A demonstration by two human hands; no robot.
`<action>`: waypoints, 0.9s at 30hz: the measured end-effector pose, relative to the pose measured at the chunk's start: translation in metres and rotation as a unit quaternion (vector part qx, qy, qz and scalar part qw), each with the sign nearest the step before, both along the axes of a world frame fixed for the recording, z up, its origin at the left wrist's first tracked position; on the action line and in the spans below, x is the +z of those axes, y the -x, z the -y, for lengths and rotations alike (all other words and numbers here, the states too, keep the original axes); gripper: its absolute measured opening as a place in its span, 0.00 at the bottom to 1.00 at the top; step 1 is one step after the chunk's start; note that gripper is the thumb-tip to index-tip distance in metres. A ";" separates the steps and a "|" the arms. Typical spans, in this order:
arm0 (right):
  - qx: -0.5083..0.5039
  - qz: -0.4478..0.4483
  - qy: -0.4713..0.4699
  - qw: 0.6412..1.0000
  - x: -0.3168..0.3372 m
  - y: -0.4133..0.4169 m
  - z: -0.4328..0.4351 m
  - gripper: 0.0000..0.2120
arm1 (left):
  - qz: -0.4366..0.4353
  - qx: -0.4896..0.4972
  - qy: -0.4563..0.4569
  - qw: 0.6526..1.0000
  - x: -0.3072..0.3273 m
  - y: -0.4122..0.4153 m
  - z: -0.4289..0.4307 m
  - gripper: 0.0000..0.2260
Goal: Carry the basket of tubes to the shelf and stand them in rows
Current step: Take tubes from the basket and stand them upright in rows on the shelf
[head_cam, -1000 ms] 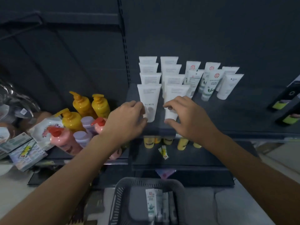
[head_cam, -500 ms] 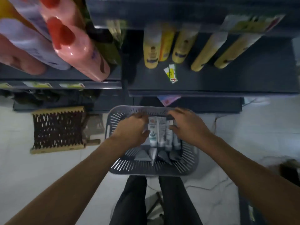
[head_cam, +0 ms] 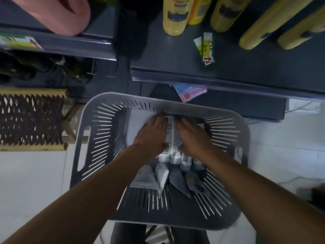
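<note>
A grey slotted basket (head_cam: 98, 138) sits on the floor below me. Several white tubes (head_cam: 173, 152) lie side by side on its bottom, caps toward me, with a few more tubes (head_cam: 161, 176) lying nearer me. My left hand (head_cam: 153, 136) lies over the left tubes, fingers spread toward the far wall. My right hand (head_cam: 191, 136) covers the right tubes, its thumb pressing a tube's side. Whether either hand has closed around a tube is hidden. The shelf with the standing rows is out of view.
A dark lower shelf (head_cam: 228, 80) holds yellow bottles (head_cam: 174, 16) and a small green-yellow carton (head_cam: 206, 48). A pink bottle (head_cam: 58, 14) overhangs at top left. A woven wooden stool (head_cam: 29, 120) stands left of the basket on the pale floor. My legs show under the basket.
One second ago both hands were on white tubes standing on the upper shelf. My view dropped to the basket, and both hands now reach deeper over the tubes in it.
</note>
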State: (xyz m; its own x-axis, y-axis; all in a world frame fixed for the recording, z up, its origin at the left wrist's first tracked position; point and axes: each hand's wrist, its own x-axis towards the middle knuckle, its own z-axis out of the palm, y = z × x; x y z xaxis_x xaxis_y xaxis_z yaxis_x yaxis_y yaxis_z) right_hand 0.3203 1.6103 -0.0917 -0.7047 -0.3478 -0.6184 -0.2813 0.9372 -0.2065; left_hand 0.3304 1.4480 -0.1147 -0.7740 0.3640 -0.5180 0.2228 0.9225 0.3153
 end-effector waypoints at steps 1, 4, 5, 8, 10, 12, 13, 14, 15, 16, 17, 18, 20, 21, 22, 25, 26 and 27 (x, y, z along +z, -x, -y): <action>0.004 -0.002 0.003 1.000 -0.004 0.001 0.001 0.51 | -0.002 -0.008 0.003 1.000 -0.004 0.001 0.000 0.43; 0.012 -0.016 0.022 1.000 -0.013 0.000 0.005 0.52 | -0.008 -0.018 0.004 1.000 -0.013 0.001 0.001 0.48; 0.017 -0.025 0.021 0.999 -0.016 -0.001 0.005 0.52 | -0.011 -0.018 -0.001 1.000 -0.015 0.001 0.002 0.49; 0.042 -0.046 0.001 0.998 -0.020 -0.006 0.006 0.55 | -0.018 -0.023 -0.012 0.999 -0.019 0.002 0.003 0.50; 0.055 -0.058 -0.014 0.997 -0.022 -0.007 0.006 0.57 | -0.025 -0.035 0.006 0.999 -0.019 0.002 0.002 0.50; 0.060 -0.052 -0.034 0.996 -0.021 -0.006 0.010 0.58 | -0.017 -0.028 0.041 0.999 -0.016 0.005 0.004 0.49; 0.059 -0.047 -0.043 0.996 -0.020 -0.005 0.012 0.58 | -0.008 -0.017 0.066 0.998 -0.013 0.008 0.007 0.49; 0.055 -0.040 -0.051 0.996 -0.019 -0.003 0.016 0.57 | 0.004 -0.006 0.091 0.996 -0.010 0.011 0.010 0.50; 0.048 -0.033 -0.056 0.997 -0.016 -0.001 0.020 0.57 | 0.014 -0.001 0.111 0.994 -0.008 0.014 0.015 0.50; 0.038 -0.025 -0.058 0.997 -0.014 0.000 0.025 0.56 | 0.019 -0.003 0.120 0.993 -0.007 0.017 0.019 0.50; 0.021 -0.018 -0.055 0.998 -0.011 0.000 0.029 0.54 | 0.019 -0.006 0.119 0.993 -0.005 0.018 0.022 0.49; -0.004 -0.011 -0.047 0.999 -0.008 0.000 0.034 0.51 | 0.020 -0.004 0.110 0.994 -0.003 0.019 0.026 0.47; -0.059 -0.018 -0.021 0.998 -0.003 -0.002 0.041 0.40 | 0.034 0.020 0.074 0.996 0.004 0.020 0.031 0.42; -0.078 -0.034 -0.010 0.996 0.001 -0.003 0.044 0.34 | 0.040 0.031 0.056 0.997 0.009 0.021 0.034 0.38; -0.091 -0.049 -0.004 0.995 0.005 -0.003 0.046 0.29 | 0.042 0.034 0.043 0.998 0.015 0.022 0.037 0.32; -0.118 -0.052 0.006 0.992 0.019 0.000 0.051 0.19 | 0.030 0.018 0.041 0.999 0.033 0.024 0.041 0.18; -0.124 -0.043 0.005 0.991 0.024 0.001 0.052 0.17 | 0.024 0.013 0.047 0.999 0.041 0.024 0.040 0.17; -0.127 -0.038 0.003 0.991 0.030 0.003 0.052 0.15 | 0.018 0.004 0.054 0.998 0.049 0.024 0.039 0.16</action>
